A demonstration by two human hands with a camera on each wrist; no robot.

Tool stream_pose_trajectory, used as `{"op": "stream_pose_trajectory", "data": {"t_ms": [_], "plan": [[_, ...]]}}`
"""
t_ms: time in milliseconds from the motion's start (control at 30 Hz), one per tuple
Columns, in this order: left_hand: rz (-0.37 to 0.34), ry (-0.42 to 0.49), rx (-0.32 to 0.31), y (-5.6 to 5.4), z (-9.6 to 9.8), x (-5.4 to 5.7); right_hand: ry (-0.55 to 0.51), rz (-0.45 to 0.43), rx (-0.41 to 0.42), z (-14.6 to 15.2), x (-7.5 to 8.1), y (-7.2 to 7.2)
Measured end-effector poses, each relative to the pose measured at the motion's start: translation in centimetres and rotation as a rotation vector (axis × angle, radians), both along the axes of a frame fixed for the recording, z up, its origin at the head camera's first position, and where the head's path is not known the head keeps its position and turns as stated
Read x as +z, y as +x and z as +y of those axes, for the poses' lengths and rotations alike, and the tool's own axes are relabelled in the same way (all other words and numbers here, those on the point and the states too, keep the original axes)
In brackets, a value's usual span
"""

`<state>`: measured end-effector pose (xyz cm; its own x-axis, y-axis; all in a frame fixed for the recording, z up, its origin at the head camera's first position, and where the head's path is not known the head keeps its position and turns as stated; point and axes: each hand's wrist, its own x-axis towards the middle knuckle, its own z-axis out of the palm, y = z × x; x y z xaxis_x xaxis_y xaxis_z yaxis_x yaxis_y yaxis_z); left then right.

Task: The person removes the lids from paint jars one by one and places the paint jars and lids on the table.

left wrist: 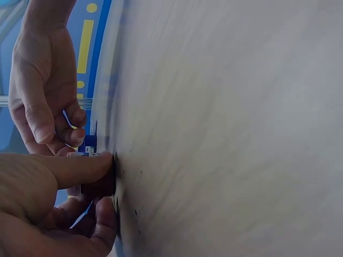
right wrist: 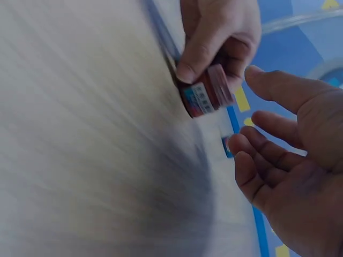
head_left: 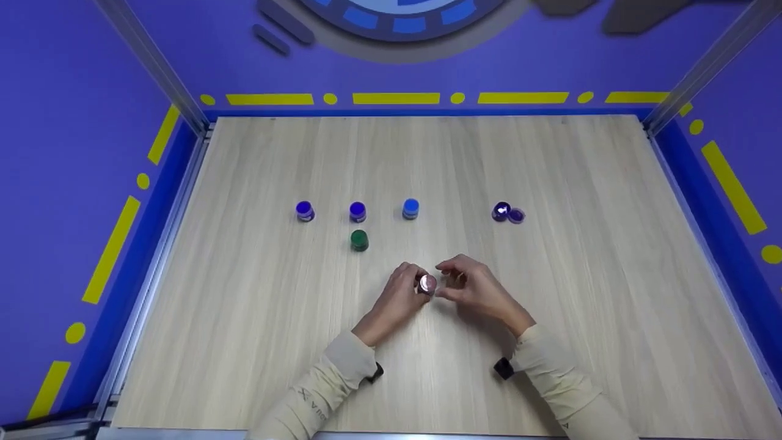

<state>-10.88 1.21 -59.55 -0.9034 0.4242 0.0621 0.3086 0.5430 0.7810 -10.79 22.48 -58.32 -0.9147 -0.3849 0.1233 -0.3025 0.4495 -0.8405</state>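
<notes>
In the head view my left hand [head_left: 400,293] grips a small paint jar [head_left: 427,285] near the front middle of the table. The right wrist view shows this jar [right wrist: 201,98] as dark red, with a printed label and a pinkish see-through cap at its top. My left thumb presses its side in the left wrist view, the jar [left wrist: 99,184] standing on the tabletop. Just right of it is my right hand [head_left: 479,287], fingers loosely bent and apart from the jar, with nothing in them.
Beyond the hands stand two purple-blue jars [head_left: 305,211], a light blue jar [head_left: 410,209] and a green jar [head_left: 359,240]. Farther right, a dark purple jar [head_left: 501,211] stands open beside its lid [head_left: 517,216]. Blue-purple panels [head_left: 427,76] border the wooden table [head_left: 580,183].
</notes>
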Motion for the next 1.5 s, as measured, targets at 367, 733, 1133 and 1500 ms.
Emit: {"op": "stream_pose_trajectory", "data": {"t_ms": [367, 733, 1133, 1500], "plan": [[0.051, -0.018, -0.034, 0.2, -0.9, 0.0, 0.063, 0.165, -0.033, -2.3, -0.7, 1.2], [-0.009, -0.082, -0.066, -1.3, -1.1, 0.5, 0.088, 0.155, -0.085, -3.6, -0.6, 0.7], [0.036, -0.052, -0.127, -1.2, -1.4, -0.2, 0.138, 0.121, -0.069, -4.0, -1.0, 1.3], [0.039, -0.01, -0.09, -1.1, -0.9, -0.2, 0.279, 0.213, 0.104, -3.2, -0.3, 1.4]]}}
